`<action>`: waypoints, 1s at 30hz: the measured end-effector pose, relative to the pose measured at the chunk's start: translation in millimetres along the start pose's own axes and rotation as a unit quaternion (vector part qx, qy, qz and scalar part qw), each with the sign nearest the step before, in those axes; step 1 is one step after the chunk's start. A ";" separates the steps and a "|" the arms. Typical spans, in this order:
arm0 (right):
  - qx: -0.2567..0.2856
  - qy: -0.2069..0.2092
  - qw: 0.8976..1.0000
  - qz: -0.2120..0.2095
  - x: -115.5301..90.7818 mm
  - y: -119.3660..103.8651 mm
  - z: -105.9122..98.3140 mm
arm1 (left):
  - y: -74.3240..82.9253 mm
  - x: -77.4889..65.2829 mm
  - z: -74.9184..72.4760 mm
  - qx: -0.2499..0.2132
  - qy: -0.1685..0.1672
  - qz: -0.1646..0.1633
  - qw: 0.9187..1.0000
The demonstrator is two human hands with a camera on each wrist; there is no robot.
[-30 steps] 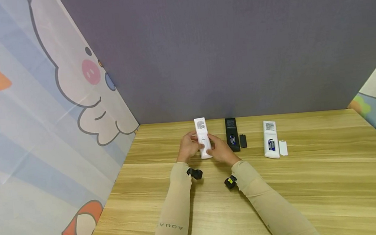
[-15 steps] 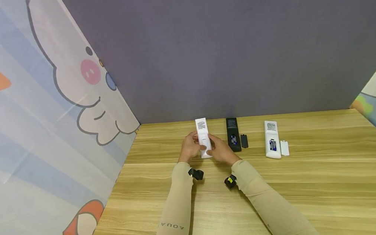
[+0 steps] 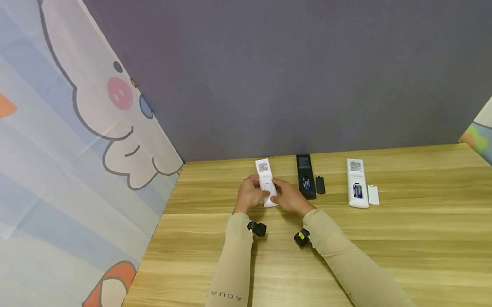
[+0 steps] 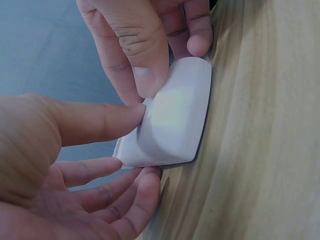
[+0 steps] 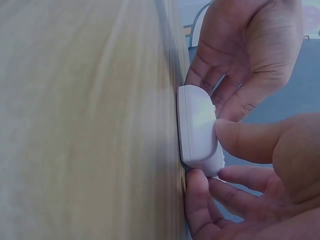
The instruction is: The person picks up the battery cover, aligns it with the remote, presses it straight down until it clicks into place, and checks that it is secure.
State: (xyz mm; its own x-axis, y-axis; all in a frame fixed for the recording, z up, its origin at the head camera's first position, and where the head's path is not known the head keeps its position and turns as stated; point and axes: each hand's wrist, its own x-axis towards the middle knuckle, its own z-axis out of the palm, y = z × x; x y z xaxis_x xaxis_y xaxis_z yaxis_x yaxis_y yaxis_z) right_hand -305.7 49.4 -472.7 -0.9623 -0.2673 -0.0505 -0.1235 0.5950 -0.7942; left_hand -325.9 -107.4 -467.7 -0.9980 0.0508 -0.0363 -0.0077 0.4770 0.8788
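Observation:
A white remote control (image 3: 265,183) lies back side up on the table between both hands, its printed label at the far end. My left hand (image 3: 248,193) grips its left edge, with the thumb on the back face. From the other side my right hand (image 3: 290,196) holds the right edge, its thumb also on the back. In the left wrist view the two thumbs sit close together on the remote control (image 4: 172,117). No open battery slot shows on its back, though the thumbs hide part of it. In the right wrist view, fingers flank the remote control (image 5: 200,125).
Right of the hands lies a black remote control (image 3: 303,168) with batteries exposed, its black battery cover (image 3: 320,185) beside it. Farther right is another white remote control (image 3: 355,175), batteries showing, with a white cover (image 3: 373,194) alongside. A grey panel (image 3: 309,70) borders the table's back.
The far end of the held remote control has lowered toward the table. Both hands keep their hold on it with little other movement.

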 end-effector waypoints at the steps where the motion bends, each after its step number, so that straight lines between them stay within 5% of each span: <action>1: -0.002 -0.001 1.000 0.002 -0.6 0.4 0.2 | -0.3 -0.6 0.4 0.005 -0.001 0.000 1.000; 30: 0.002 0.000 1.000 0.017 -1.8 -0.1 3.1 | -1.6 -1.7 -0.8 0.028 -0.033 0.000 0.999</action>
State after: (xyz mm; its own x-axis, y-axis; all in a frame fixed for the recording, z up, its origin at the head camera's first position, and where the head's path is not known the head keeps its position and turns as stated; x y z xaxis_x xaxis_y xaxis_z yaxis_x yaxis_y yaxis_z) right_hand -303.2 47.4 -474.4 -0.9661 -0.2461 -0.0776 -0.0891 0.6004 -0.7947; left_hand -324.2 -108.9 -468.6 -0.9917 0.1085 -0.0688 -0.0015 0.5257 0.8507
